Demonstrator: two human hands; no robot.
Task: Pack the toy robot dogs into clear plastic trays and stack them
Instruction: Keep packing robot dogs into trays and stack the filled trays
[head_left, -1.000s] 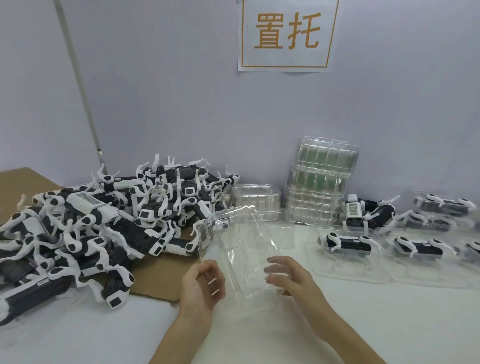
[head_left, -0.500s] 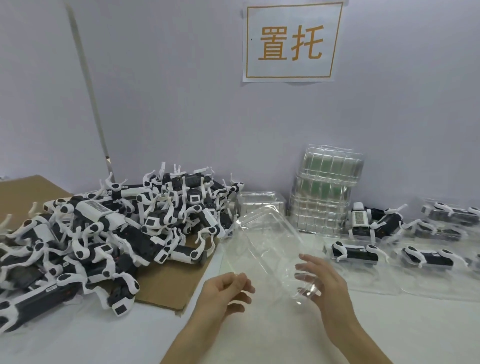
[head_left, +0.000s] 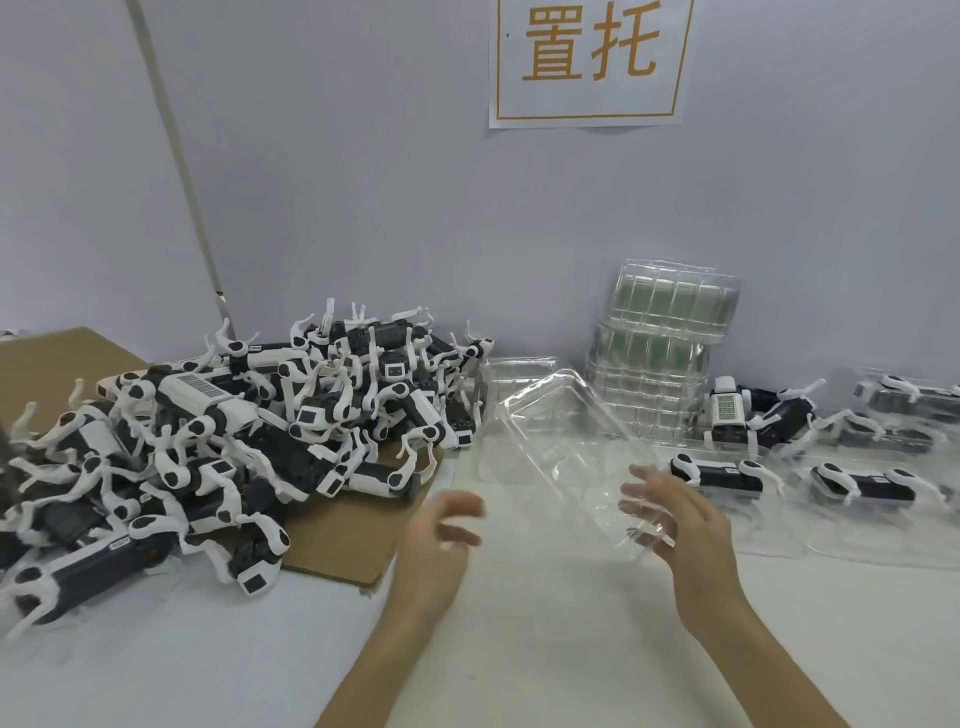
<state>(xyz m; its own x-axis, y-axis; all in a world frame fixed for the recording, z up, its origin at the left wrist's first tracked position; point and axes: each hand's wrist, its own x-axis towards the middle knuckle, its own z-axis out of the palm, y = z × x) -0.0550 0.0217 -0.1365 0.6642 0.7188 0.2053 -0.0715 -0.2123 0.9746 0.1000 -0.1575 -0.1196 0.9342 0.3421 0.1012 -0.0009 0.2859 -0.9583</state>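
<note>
A clear plastic tray (head_left: 561, 447) lies tilted in the middle of the white table, its far end raised. My right hand (head_left: 675, 525) has straight, spread fingers against the tray's near right end. My left hand (head_left: 441, 535) hovers left of the tray with loosely curled fingers, holding nothing; it is blurred. A big heap of black-and-white toy robot dogs (head_left: 218, 447) covers a cardboard sheet (head_left: 343, 535) on the left. Packed dogs in clear trays (head_left: 862, 483) lie at the right.
A tall stack of clear trays (head_left: 660, 364) stands against the wall behind the tray, with a low clear tray (head_left: 514, 374) beside it. One white dog (head_left: 727, 410) sits upright near the stack. A paper sign (head_left: 587, 57) hangs on the wall.
My left hand has let go of the tray and moved away to the left. The tray has shifted right and farther away, with my right hand now at its near end.
</note>
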